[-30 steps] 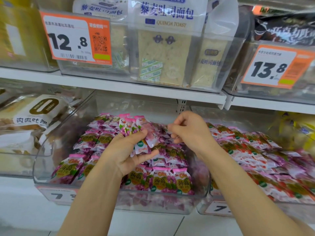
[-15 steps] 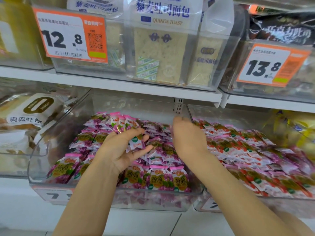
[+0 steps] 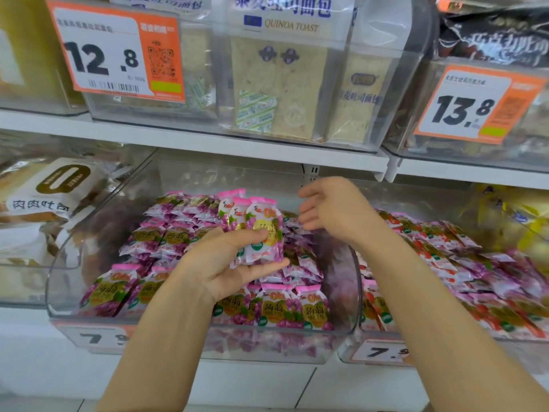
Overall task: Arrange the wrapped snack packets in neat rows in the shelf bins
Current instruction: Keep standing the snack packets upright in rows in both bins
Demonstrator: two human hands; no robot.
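Gathering step: grips a fanned bunch of purple-and-pink wrapped snack packets [image 3: 263, 230] in the left hand [image 3: 228, 263], thumb clamped across them, above the middle of the clear plastic shelf bin [image 3: 66, 273]. Hovers the right hand [image 3: 338, 212] just right of the bunch, empty, fingers loose and apart. Next, likely calls for squaring the bunch and standing it behind the near upright row [image 3: 282, 307]. Must work around jumbled packets [image 3: 300, 260] underneath, and stay clear of the red-and-pink packets [image 3: 445, 254] in the right-hand bin.

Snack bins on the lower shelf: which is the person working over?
The middle bin of purple packets, beneath the left hand and right hand; the neighbouring bin holds red packets.
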